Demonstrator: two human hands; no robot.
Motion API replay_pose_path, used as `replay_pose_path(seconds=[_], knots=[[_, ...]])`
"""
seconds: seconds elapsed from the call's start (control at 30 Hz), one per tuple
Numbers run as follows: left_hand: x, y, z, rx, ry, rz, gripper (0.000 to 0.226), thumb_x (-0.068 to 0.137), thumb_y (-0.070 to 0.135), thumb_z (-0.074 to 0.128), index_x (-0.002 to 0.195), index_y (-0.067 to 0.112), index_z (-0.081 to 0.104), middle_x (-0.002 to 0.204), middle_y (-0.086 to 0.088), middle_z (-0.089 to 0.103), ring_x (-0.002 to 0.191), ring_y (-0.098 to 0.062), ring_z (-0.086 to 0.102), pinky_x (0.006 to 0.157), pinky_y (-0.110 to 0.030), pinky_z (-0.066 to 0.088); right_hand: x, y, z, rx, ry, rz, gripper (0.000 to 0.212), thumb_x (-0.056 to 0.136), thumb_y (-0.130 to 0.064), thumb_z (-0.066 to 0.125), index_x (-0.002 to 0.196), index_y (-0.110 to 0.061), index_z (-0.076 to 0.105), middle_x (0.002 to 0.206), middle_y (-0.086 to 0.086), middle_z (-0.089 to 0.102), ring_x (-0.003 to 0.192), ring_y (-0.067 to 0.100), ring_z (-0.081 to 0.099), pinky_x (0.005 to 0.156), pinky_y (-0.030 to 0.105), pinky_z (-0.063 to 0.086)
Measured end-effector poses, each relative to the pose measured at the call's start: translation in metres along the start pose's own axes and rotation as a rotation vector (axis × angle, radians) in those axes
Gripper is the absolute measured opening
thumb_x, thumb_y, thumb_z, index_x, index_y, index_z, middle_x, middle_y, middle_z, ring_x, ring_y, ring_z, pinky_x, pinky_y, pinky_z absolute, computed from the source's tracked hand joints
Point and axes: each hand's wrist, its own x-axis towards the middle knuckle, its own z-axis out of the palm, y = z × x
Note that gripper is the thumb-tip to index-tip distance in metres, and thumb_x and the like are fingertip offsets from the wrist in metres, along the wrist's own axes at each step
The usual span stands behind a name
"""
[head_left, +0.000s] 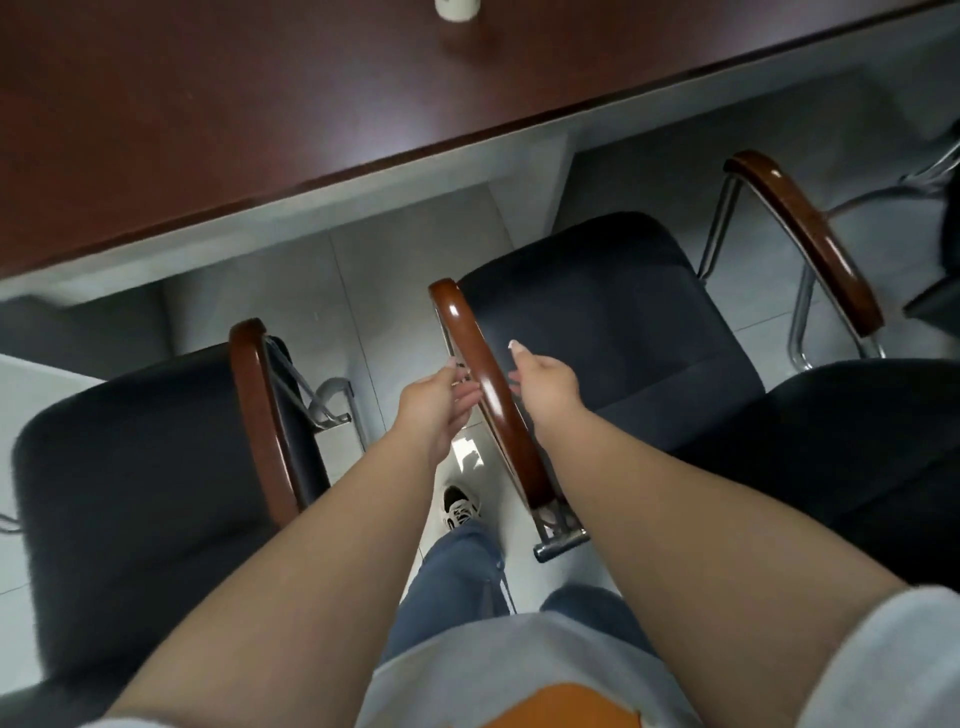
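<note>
Grey shirt with orange patch nearest, below armrest. Blue trouser legs and black-white shoe (460, 506) on floor, just left of armrest's near end. Bare forearms stretch forward, one each side of armrest. Left hand (441, 397) just left of armrest (493, 387), fingers loose, unclenched; contact with wood unclear. Right hand (545, 379) just right of armrest, thumb raised, fingers slack, grasping nothing. Armrest brown wood, lying lengthwise between hands. Dark chair seat (597, 322) right of armrest. Second chair (130, 467) left of armrest. Counter (260, 130) beyond armrest, white cup (457, 8) at counter's far edge.
</note>
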Motion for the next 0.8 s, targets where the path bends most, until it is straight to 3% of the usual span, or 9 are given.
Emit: replay_pose_path(seconds=[0.07,0.17,0.27,0.37,0.43,0.5,0.63,0.8], knots=[[-0.023,-0.012,-0.001,-0.080,-0.013,0.032,0.025,0.098,0.027,0.045,0.098,0.007,0.060,0.084,-0.004,0.065,0.077,-0.012,0.063,0.074,-0.021,0.049,-0.022,0.004,0.002,-0.012,-0.013,-0.042,0.038,0.094,-0.043,0.048,0.072,-0.013,0.060,0.087,0.008,0.066,0.091,0.026,0.065,0.088,0.038,0.050],[-0.061,-0.034,-0.008,-0.209,-0.001,0.120,0.023,0.096,0.029,0.048,0.087,0.011,0.059,0.082,-0.002,0.065,0.076,-0.011,0.062,0.075,-0.020,0.050,-0.058,0.021,0.005,0.059,-0.081,-0.115,0.031,0.091,-0.040,0.053,0.081,-0.013,0.067,0.083,0.007,0.067,0.088,0.026,0.065,0.091,0.038,0.050],[-0.106,-0.067,-0.021,-0.262,0.063,0.228,0.019,0.095,0.030,0.051,0.084,0.017,0.059,0.078,0.001,0.066,0.074,-0.010,0.062,0.082,-0.024,0.049,-0.100,0.050,-0.001,0.064,-0.179,-0.192,0.027,0.090,-0.035,0.057,0.068,-0.020,0.058,0.068,0.000,0.060,0.071,0.020,0.058,0.076,0.032,0.048],[-0.147,-0.106,-0.030,-0.280,0.123,0.254,0.019,0.092,0.033,0.054,0.083,0.018,0.061,0.078,0.001,0.064,0.075,-0.012,0.060,0.079,-0.026,0.049,-0.141,0.077,-0.018,0.118,-0.271,-0.190,0.019,0.091,-0.029,0.057,0.086,-0.011,0.061,0.067,-0.001,0.056,0.058,0.010,0.053,0.055,0.019,0.043],[-0.172,-0.128,-0.034,-0.265,0.158,0.266,0.021,0.091,0.036,0.056,0.082,0.017,0.061,0.076,0.002,0.062,0.073,-0.011,0.059,0.074,-0.024,0.050,-0.166,0.094,-0.030,0.084,-0.299,-0.222,0.026,0.092,-0.029,0.057,0.102,-0.005,0.062,0.067,-0.002,0.055,0.056,0.007,0.051,0.052,0.017,0.040],[-0.190,-0.142,-0.039,-0.202,0.212,0.319,0.024,0.090,0.038,0.056,0.079,0.017,0.060,0.073,0.002,0.058,0.069,-0.011,0.056,0.070,-0.023,0.048,-0.185,0.105,-0.039,0.015,-0.311,-0.292,0.031,0.091,-0.033,0.057,0.106,-0.007,0.061,0.071,-0.004,0.056,0.060,0.007,0.053,0.057,0.017,0.043],[-0.223,-0.153,-0.056,-0.025,0.254,0.533,0.027,0.089,0.039,0.056,0.076,0.016,0.059,0.069,0.001,0.055,0.067,-0.012,0.053,0.067,-0.024,0.045,-0.219,0.112,-0.060,-0.061,-0.314,-0.479,0.018,0.090,-0.036,0.057,0.090,-0.018,0.059,0.074,-0.006,0.058,0.064,0.006,0.055,0.063,0.019,0.045],[-0.267,-0.156,-0.074,0.131,0.178,0.774,0.024,0.090,0.036,0.056,0.080,0.015,0.060,0.071,0.001,0.059,0.068,-0.009,0.056,0.071,-0.023,0.048,-0.263,0.121,-0.095,-0.033,-0.226,-0.653,0.014,0.090,-0.025,0.060,0.093,-0.012,0.060,0.072,-0.002,0.058,0.058,0.004,0.053,0.056,0.015,0.045]])
